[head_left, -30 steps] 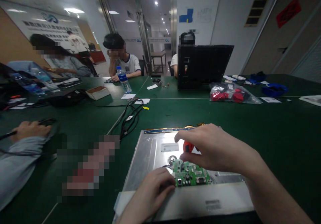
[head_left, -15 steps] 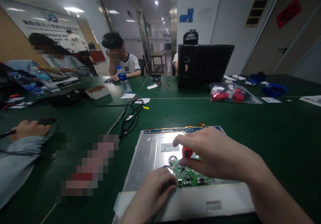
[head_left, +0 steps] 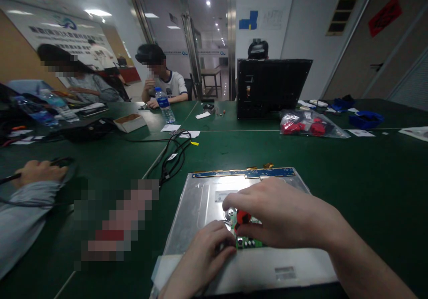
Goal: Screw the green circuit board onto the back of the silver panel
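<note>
A bare metal display panel (head_left: 197,209) lies back side up on the green table, with a green circuit board (head_left: 249,242) on it. My right hand (head_left: 274,214) is closed round the red-and-black handle of a screwdriver (head_left: 243,217), held over the board; its tip is hidden. At the board's left edge rests my left hand (head_left: 210,250), fingers curled, and whatever they grip is hidden. A blue circuit strip (head_left: 234,173) runs along the panel's far edge. Part of the green board is covered by my right hand.
Black cables (head_left: 174,158) lie beyond the panel to the left. Farther off stand a water bottle (head_left: 164,106), a black monitor (head_left: 272,89) and a bag of red parts (head_left: 310,126). Another person's hand (head_left: 42,174) is at the left; other people sit across the table.
My right hand has moved a little left and nearer to me with the screwdriver, over the left part of the board. My left hand has hardly moved.
</note>
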Demonstrator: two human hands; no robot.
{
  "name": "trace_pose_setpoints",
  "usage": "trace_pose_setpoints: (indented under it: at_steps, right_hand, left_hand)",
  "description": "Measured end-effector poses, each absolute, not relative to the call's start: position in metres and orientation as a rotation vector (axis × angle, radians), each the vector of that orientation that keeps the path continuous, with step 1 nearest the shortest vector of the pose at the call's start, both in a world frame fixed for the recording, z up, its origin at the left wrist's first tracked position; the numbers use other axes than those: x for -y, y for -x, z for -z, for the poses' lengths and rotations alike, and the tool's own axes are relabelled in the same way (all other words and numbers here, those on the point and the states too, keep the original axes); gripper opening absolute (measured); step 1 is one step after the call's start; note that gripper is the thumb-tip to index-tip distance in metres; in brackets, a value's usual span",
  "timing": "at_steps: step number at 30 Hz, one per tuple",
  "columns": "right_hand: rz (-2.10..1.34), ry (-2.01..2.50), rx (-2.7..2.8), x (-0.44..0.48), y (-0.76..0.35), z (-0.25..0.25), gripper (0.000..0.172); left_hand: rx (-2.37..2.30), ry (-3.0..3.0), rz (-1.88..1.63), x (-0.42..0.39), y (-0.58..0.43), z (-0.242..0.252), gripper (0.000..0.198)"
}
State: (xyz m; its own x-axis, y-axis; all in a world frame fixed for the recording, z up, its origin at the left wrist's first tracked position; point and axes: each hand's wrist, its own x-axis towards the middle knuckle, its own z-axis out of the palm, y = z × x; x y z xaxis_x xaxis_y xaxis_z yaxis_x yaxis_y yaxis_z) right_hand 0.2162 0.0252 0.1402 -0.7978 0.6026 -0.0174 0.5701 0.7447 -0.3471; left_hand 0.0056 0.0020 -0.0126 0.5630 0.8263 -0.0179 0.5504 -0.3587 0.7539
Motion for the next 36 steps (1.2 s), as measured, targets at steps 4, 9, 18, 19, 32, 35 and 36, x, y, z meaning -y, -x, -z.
trace_pose_setpoints:
  at_steps: [4,9,18,19,32,35,36]
  right_hand:
    - [-0.523,0.95,2.868,-0.025,-0.214,-0.137,0.014]
    - [-0.451,0.92,2.888,-0.024,-0.215,-0.133,0.015]
    - [-0.468,0.921,2.89,-0.023,-0.215,-0.132,0.017]
    - [-0.462,0.921,2.894,-0.023,-0.215,-0.132,0.017]
    - [-0.433,0.929,2.884,-0.023,-0.213,-0.128,0.013]
    - [-0.413,0.923,2.891,-0.023,-0.213,-0.128,0.013]
    - [-0.41,0.922,2.89,-0.023,-0.213,-0.128,0.013]
  left_hand:
    - [-1.126,-2.058,-0.458,-0.001,-0.006,0.009,0.007]
    - [-1.096,-2.042,-0.445,-0.002,-0.005,0.008,0.008]
    - [-1.094,-2.027,-0.48,-0.001,-0.005,0.01,0.015]
    - [-1.094,-2.03,-0.48,-0.001,-0.006,0.01,0.015]
    - [-1.067,-2.049,-0.488,-0.003,-0.004,0.015,0.014]
    - [-1.074,-2.045,-0.483,-0.003,-0.004,0.015,0.014]
    - [-1.075,-2.045,-0.484,-0.003,-0.004,0.014,0.013]
